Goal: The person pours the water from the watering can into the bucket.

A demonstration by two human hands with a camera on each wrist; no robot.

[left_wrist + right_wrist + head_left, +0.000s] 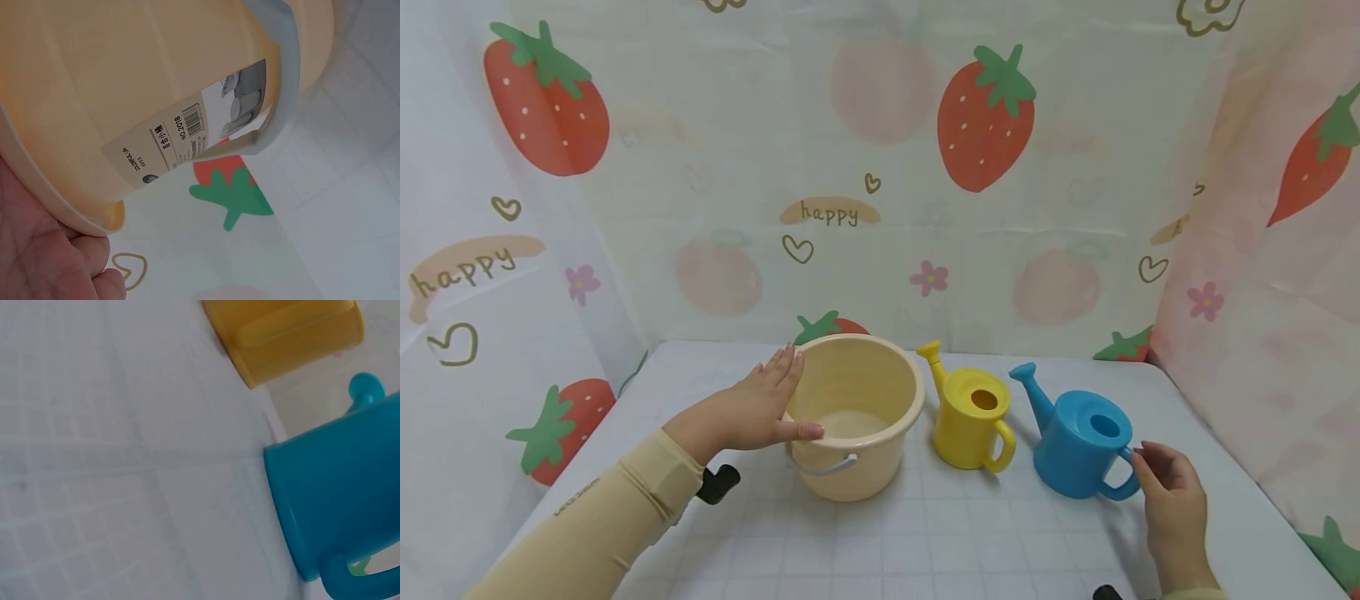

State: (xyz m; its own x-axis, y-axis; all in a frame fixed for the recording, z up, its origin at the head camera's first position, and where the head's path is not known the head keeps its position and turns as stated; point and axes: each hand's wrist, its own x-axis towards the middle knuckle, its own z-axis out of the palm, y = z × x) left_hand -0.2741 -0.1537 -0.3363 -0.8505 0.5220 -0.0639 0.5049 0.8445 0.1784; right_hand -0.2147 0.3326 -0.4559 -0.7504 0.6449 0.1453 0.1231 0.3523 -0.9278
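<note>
A cream plastic bucket (865, 475) stands upright on the table, its grey handle (831, 468) hanging at the front. My left hand (752, 412) lies on the left of its rim with fingers and thumb straight. In the left wrist view, the palm (37, 250) meets the rim below a printed label (187, 128). A blue watering can (1078, 446) stands at the right. My right hand (1176, 496) pinches its handle between thumb and fingertips; the exact contact is partly hidden. No part of the right hand appears in the right wrist view, which shows the blue can's body.
A yellow watering can (966, 429) stands between the bucket and the blue can, spout to the left. Strawberry-patterned cloth (887, 167) hangs behind and at both sides. The white tabletop (925, 542) has a faint grid. Black pieces (718, 483) sit by the wrists.
</note>
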